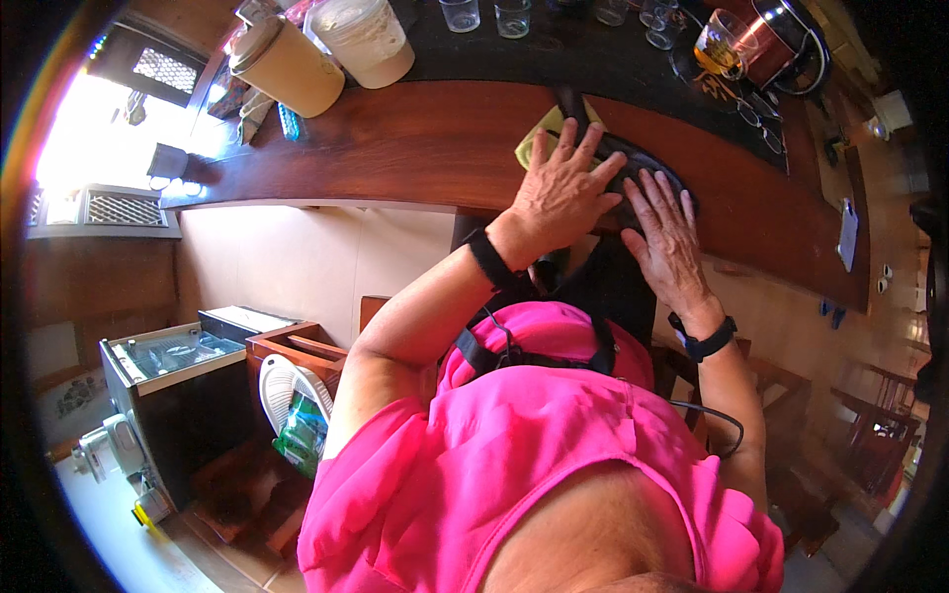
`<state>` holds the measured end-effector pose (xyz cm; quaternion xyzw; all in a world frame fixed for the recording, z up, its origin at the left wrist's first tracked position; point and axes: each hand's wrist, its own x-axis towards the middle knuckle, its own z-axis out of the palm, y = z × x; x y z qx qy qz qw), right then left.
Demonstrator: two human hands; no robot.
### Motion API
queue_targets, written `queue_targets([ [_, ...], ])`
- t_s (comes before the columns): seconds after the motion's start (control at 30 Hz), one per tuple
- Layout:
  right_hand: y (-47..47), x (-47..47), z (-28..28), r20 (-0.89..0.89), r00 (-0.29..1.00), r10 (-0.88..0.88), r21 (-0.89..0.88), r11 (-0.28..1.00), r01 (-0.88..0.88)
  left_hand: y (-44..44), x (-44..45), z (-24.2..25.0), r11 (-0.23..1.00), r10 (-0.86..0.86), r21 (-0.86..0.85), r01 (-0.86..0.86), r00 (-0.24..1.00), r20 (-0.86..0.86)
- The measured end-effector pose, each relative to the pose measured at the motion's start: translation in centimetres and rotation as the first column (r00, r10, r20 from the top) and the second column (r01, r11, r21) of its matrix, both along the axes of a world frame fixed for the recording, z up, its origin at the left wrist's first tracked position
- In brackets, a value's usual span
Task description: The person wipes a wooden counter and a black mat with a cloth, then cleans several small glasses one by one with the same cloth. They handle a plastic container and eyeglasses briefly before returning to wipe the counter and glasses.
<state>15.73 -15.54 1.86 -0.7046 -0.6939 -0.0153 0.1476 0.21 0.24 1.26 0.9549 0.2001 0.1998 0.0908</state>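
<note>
A dark, soft-looking item point(641, 174) lies on the brown wooden counter point(415, 148), with a narrow strap-like part reaching toward the back. I cannot tell exactly what it is. A yellow-green cloth point(537, 144) shows partly from beneath it. My left hand point(563, 189) rests palm down over the dark item and the cloth's edge, fingers spread. Beside it, my right hand point(663, 230) lies palm down on the item's right part, thumb apart. Neither hand closes around anything. The hands hide much of the dark item.
Behind stand a cream lidded canister point(296, 70), a plastic tub point(363, 48), drinking glasses point(511, 18), a glass mug point(719, 48) and a reddish kettle point(778, 41). Eyeglasses point(758, 126) and a phone point(847, 233) lie right. A wooden stool point(285, 337) stands below left.
</note>
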Motion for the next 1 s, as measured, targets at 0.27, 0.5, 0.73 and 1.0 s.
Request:
queue_targets([
  [0.27, 5.9, -4.9, 0.1, -0.089, 0.977, 0.195, 0.04, 0.981, -0.192, 5.4, -7.9, 0.2, 0.984, 0.178, -0.02, -0.18, 0.982, -0.059],
  [0.5, 6.9, -6.1, 0.3, -0.072, 0.974, 0.214, 0.015, 0.977, -0.214, 9.0, -11.5, 1.3, 0.935, 0.318, -0.078, -0.345, 0.917, -0.24],
  [0.73, 6.2, -5.0, -0.2, -0.158, 0.957, 0.243, 0.088, 0.969, -0.231, 8.9, -8.3, 1.8, 0.932, 0.315, -0.053, -0.359, 0.872, -0.376],
  [1.0, 3.9, -1.1, 0.2, -0.159, 0.987, -0.016, 0.129, 0.991, 0.037, 6.9, 1.8, 2.2, 0.982, 0.171, 0.01, -0.188, 0.868, -0.466],
])
